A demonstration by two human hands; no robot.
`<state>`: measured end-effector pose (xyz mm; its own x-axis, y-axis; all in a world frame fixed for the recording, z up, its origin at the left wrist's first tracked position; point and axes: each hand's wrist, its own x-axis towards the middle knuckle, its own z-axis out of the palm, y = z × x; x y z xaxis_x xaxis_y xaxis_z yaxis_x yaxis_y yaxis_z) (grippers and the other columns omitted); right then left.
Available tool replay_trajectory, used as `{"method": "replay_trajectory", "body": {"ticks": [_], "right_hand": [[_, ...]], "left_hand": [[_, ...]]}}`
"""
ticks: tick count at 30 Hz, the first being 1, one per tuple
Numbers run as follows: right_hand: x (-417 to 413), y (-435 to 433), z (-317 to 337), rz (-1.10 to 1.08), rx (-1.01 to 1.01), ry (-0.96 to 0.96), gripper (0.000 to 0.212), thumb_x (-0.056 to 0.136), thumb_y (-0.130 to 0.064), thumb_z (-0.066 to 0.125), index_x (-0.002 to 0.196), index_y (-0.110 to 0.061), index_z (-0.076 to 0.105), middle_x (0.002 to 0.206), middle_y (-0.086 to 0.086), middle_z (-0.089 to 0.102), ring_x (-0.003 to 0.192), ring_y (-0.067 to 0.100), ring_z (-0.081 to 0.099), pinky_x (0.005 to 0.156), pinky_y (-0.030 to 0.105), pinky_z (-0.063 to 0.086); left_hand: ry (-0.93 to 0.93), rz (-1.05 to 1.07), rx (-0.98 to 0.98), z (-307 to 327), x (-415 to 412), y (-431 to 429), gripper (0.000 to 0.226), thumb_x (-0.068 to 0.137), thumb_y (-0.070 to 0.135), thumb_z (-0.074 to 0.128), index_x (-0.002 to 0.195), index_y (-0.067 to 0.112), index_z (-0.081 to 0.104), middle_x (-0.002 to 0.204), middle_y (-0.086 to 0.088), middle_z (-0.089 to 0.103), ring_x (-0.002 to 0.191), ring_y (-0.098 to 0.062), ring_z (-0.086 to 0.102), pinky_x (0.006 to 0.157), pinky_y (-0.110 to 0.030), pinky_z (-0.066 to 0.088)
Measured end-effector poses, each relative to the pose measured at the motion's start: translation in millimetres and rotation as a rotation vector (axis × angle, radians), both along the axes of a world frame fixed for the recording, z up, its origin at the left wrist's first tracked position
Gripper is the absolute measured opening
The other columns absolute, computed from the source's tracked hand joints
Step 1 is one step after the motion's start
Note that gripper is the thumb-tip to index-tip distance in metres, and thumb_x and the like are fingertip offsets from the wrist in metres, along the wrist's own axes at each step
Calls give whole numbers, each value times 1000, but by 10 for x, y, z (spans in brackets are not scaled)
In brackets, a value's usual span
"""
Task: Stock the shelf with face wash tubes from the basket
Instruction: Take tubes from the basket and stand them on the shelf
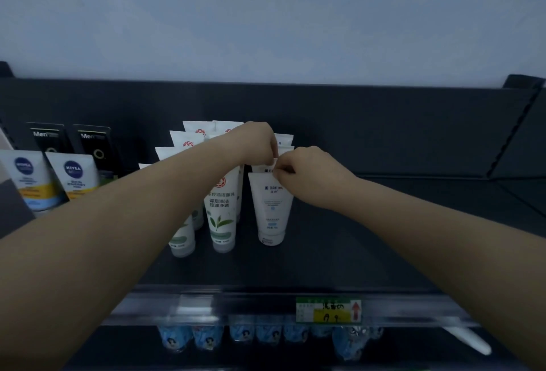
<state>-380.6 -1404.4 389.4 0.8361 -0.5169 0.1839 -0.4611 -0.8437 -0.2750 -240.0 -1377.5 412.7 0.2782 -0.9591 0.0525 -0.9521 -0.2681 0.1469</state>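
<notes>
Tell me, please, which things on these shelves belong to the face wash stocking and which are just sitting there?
In the job:
- front white tube
- tube behind it
- left hand
- right hand
- shelf

Just there:
- green-leaf tubes
- Nivea tubes
- black Men tubes
- price tag
- blue packs below

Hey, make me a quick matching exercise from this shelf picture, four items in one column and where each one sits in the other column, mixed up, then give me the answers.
Items
1. Nivea tubes
2. Green-leaf tube
3. Price tag
4. Black Men tubes

Places
A. on the shelf's front rail
B. far left, front row
C. back left, behind the Nivea tubes
D. middle, under the left arm

Pairs: 1-B, 2-D, 3-A, 4-C
</notes>
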Motion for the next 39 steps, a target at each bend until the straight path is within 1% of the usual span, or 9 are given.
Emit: {"method": "replay_trajectory", "body": {"ticks": [3,6,8,10,12,14,22,29,39], "right_hand": [[-20,2,18,-27,-38,-10,34,97,-26,41,63,-25,48,66,-6,50,57,10,48,48,26,37],[-70,18,38,-70,-87,-8,37,97,-25,39,59,-25,40,65,-4,49,56,12,46,47,26,33],[-94,31,48,-94,-114,13,31,97,-26,38,70,-21,54,76,-1,55,65,16,53,51,28,39],[-124,43,54,-116,-152,32,29,97,-29,39,102,-16,64,102,2,59,88,21,58,70,35,49],[-157,49,61,-131,-189,49,34,97,-32,39,123,-16,55,121,4,53,106,24,53,87,40,48],[-203,70,68,-134,-211,34,39,96,-34,41,130,-17,48,129,5,49,113,24,49,91,41,45],[-517,235,93,-82,-250,-8,58,96,-39,43,148,-20,25,159,3,15,146,25,13,113,47,22],[-799,409,-133,-20,-257,-15,59,96,-41,40,149,-22,21,160,4,8,148,26,4,117,49,12],[-1145,774,-644,52,-253,-14,63,96,-43,40,150,-22,17,161,4,1,148,25,-6,119,51,4]], "left_hand": [[-2,-3,-10,16,-35,35,19,90,20,58,103,16,72,88,3,64,82,-14,55,71,-26,43],[-12,2,-48,19,-75,74,25,93,21,52,111,16,69,107,-1,68,97,-18,61,81,-29,48],[-21,8,-63,6,-89,98,32,95,21,49,124,17,61,123,-3,62,111,-19,58,88,-29,45],[-27,21,-88,5,-116,148,38,95,21,47,133,16,52,133,-5,55,118,-21,53,92,-29,42],[-32,32,-136,16,-143,210,42,95,23,47,136,14,47,134,-7,53,119,-22,52,91,-30,41],[-35,40,-178,29,-177,275,44,94,26,48,136,13,45,132,-10,53,115,-24,53,89,-32,43],[-222,93,-320,4,-517,651,56,93,37,46,143,12,35,143,-9,42,131,-25,40,108,-39,35],[-353,153,-349,-263,-973,1113,55,92,36,47,141,12,37,147,-10,33,137,-25,28,112,-40,20],[-367,336,-218,-880,-1483,1783,66,94,42,42,149,15,19,157,-11,15,147,-27,6,118,-49,8]]}}
